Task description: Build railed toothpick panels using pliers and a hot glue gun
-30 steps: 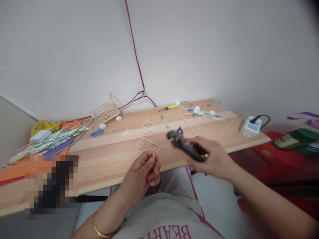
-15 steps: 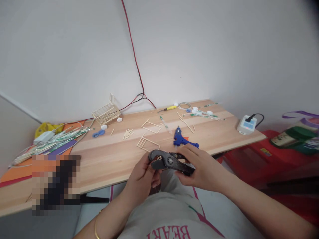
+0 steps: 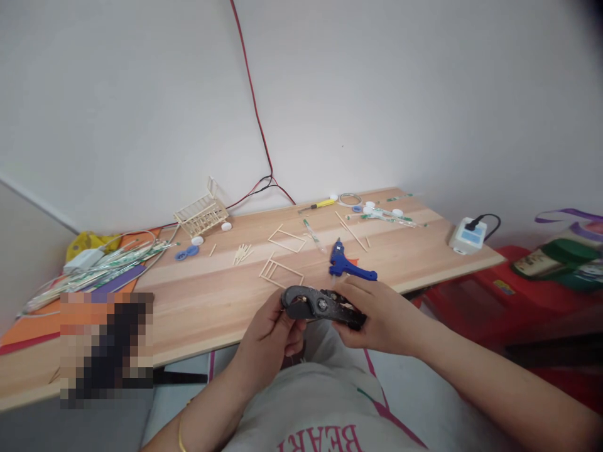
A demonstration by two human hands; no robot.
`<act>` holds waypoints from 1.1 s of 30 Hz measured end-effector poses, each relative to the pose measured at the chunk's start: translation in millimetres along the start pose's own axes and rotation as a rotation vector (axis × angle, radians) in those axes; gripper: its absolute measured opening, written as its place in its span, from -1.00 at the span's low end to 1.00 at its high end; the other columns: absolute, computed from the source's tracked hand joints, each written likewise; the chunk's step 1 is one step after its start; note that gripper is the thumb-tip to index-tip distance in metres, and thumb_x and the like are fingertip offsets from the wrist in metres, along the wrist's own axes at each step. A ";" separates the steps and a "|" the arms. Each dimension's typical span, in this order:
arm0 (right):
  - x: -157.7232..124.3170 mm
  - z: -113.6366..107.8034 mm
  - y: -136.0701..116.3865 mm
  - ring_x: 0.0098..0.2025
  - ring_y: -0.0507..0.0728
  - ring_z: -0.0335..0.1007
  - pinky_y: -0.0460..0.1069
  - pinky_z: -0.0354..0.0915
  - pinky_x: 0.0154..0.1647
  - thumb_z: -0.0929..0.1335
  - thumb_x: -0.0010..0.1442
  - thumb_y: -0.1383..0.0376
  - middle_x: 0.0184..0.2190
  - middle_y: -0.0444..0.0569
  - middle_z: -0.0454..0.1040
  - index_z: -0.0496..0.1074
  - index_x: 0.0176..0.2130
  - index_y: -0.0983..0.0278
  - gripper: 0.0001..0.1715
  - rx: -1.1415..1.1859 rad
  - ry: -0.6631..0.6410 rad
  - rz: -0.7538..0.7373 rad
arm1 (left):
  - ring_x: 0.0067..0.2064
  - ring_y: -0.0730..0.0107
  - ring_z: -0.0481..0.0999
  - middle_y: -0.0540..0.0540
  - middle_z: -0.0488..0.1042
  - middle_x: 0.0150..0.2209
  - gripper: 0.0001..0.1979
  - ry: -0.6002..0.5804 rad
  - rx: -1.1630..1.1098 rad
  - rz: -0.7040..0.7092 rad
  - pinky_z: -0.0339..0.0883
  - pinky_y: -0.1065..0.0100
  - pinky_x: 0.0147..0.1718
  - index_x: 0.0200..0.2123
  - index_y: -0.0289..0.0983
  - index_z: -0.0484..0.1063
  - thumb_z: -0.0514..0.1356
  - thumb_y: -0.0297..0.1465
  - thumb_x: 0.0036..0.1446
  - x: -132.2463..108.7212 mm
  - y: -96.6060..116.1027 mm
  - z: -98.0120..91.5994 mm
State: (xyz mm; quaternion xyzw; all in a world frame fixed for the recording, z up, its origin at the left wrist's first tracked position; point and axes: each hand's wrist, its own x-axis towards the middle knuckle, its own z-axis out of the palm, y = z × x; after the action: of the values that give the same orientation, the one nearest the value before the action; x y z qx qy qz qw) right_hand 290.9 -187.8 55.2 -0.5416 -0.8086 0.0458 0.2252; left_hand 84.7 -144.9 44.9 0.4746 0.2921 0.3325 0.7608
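Note:
My right hand (image 3: 372, 311) is wrapped round the handles of a black pair of hand cutters (image 3: 311, 304), held above the table's front edge. At the jaw end, my left hand (image 3: 271, 333) is closed, thumb and fingers pinched together by the blades. Whatever lies in those fingers is hidden behind the jaws. Just beyond the cutters is a small frame of thin wooden sticks (image 3: 282, 270) with extra bars at one end. Behind it lies a plainer stick frame (image 3: 287, 238). A blue glue gun (image 3: 346, 262) rests close to my right hand.
A slatted stick structure (image 3: 201, 215) stands at the back left. Short cut sticks (image 3: 242, 253) lie loose mid-table. A yellow-handled knife (image 3: 323, 204) is near the wall. Wrapped sticks (image 3: 108, 263) cover coloured sheets at left. A plugged white adapter (image 3: 467, 235) sits at the right edge.
The cutters' handles have come slightly closer together in my right hand, and the jaws have closed a little. My left hand has stayed nearly in place.

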 end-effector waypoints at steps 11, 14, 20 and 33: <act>12.4 -20.5 27.0 -0.46 0.07 0.34 -0.09 0.15 -0.48 0.28 0.13 0.16 -0.49 -0.11 0.43 0.38 -0.33 0.25 -0.79 0.049 -0.016 0.280 | -0.63 0.72 0.04 0.09 0.27 -0.49 -0.82 -0.033 -0.066 0.009 0.03 0.53 -0.63 -0.35 -0.27 0.34 0.16 -0.27 0.18 -2.0 6.0 3.4; 13.8 -25.3 73.6 -0.43 0.14 0.37 -0.05 0.12 -0.47 0.22 0.17 -0.06 -0.46 -0.03 0.45 0.39 -0.31 0.27 -0.53 -0.140 -0.016 0.477 | -0.61 0.69 0.11 0.08 0.29 -0.48 -0.87 -0.041 -0.110 0.026 0.13 0.52 -0.62 -0.23 -0.24 0.38 0.15 -0.32 0.19 -2.9 3.9 1.3; -0.4 -6.0 153.8 -0.16 0.37 0.38 0.10 0.21 -0.32 0.16 0.08 -0.26 -0.15 0.23 0.44 0.37 -0.07 0.33 -0.20 -0.459 -0.074 0.769 | -0.62 0.68 0.15 0.07 0.33 -0.47 -0.86 -0.046 -0.254 -0.018 0.24 0.49 -0.61 -0.14 -0.23 0.36 0.11 -0.42 0.22 0.2 1.3 -1.3; 19.5 -12.0 118.9 -0.06 0.22 0.39 0.12 0.29 -0.05 0.28 0.24 0.13 -0.15 0.08 0.49 0.43 -0.12 0.23 -0.69 -0.185 0.378 0.200 | -0.28 0.27 0.58 -0.13 0.50 -0.19 -0.90 0.161 -0.367 -0.234 0.48 0.24 -0.30 -0.27 -0.30 0.29 0.17 -0.41 0.17 21.6 -3.8 -13.6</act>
State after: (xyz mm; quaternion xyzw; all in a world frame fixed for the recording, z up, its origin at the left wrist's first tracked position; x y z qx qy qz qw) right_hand 391.4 -123.8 34.2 -0.6362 -0.6952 -0.1086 0.3165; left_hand 88.4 -122.0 33.5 0.2628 0.3397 0.3263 0.8421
